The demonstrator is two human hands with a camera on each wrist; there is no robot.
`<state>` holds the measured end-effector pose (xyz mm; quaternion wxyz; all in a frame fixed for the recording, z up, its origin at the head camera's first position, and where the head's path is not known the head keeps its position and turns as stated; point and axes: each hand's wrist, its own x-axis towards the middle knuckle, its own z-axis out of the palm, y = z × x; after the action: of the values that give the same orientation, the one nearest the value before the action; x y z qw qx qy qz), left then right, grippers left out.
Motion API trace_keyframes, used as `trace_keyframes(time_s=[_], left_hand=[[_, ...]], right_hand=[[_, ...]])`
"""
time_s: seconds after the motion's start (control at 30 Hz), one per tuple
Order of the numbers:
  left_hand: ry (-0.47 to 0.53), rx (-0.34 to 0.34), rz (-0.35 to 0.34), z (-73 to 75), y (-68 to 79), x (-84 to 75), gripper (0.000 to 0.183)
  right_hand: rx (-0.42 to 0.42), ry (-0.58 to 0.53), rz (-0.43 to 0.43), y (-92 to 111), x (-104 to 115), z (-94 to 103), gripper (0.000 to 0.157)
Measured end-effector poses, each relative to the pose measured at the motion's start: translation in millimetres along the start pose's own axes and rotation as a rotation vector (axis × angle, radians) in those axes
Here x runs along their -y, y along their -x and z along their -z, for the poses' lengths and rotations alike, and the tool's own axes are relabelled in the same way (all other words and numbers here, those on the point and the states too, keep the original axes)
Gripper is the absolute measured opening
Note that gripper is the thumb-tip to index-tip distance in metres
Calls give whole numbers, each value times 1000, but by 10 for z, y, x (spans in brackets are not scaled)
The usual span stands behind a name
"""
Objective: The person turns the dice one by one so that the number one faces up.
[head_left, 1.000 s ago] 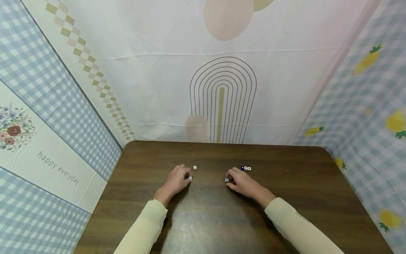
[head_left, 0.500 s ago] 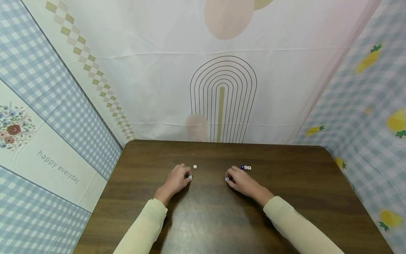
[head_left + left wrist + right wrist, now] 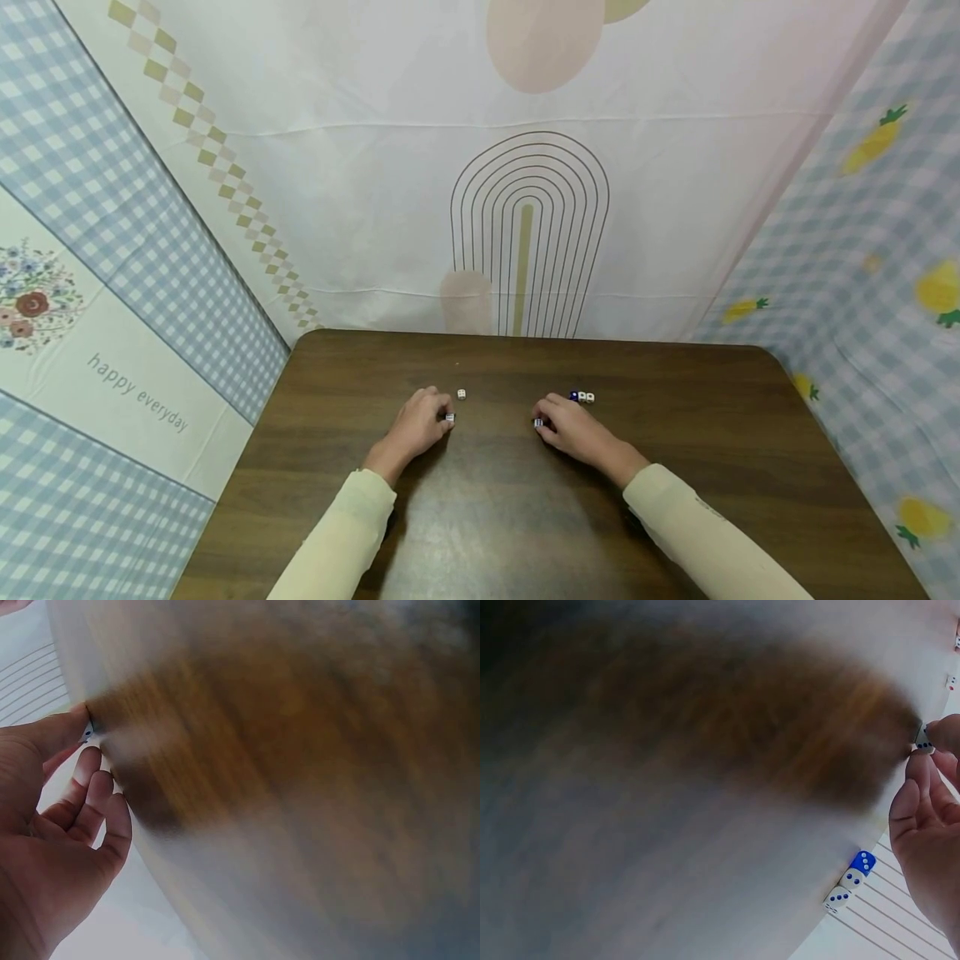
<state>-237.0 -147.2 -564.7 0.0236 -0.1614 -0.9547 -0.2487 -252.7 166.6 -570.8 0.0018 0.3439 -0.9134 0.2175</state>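
My left hand (image 3: pixel 418 423) pinches a small white die (image 3: pixel 450 417) between thumb and fingers, low over the brown table. In the left wrist view only a corner of that die (image 3: pixel 88 732) shows past the thumb; the other fingers curl loosely below. Opposite it, my right hand (image 3: pixel 573 427) pinches another white die (image 3: pixel 538 423) with dark pips. The right wrist view shows this die (image 3: pixel 924 739) at the thumb tip. A lone white die (image 3: pixel 461 394) sits just beyond the left fingers.
Behind the right hand, a blue die (image 3: pixel 574 397) stands in a row with two white dice (image 3: pixel 586 397). The wooden table (image 3: pixel 480 517) ends at a patterned cloth backdrop (image 3: pixel 375 208), and checked cloth (image 3: pixel 847 275) hangs at the sides.
The die in my right fingers has turned slightly and shifted a touch to the right. My left hand and the dice on the table stay where they were.
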Motion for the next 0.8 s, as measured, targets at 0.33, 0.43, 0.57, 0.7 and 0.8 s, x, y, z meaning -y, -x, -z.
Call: trace_keyframes(time_s=[0.33, 0.43, 0.57, 0.7, 0.8], left_hand=[[2, -2, 0, -1, -5, 3, 22], [1, -5, -3, 5, -1, -5, 22], [1, -7, -4, 5, 0, -4, 23], [2, -3, 4, 3, -7, 0, 23], [-1, 0, 9, 3, -7, 2, 22]], right_hand=[[-38, 22, 22, 4, -17, -19, 10], [-27, 25, 3, 2, -9, -10, 10], [-15, 35, -18, 12, 9, 12, 10], [-30, 54, -18, 33, 14, 26, 11], [-42, 53, -12, 53, 1, 31, 13]])
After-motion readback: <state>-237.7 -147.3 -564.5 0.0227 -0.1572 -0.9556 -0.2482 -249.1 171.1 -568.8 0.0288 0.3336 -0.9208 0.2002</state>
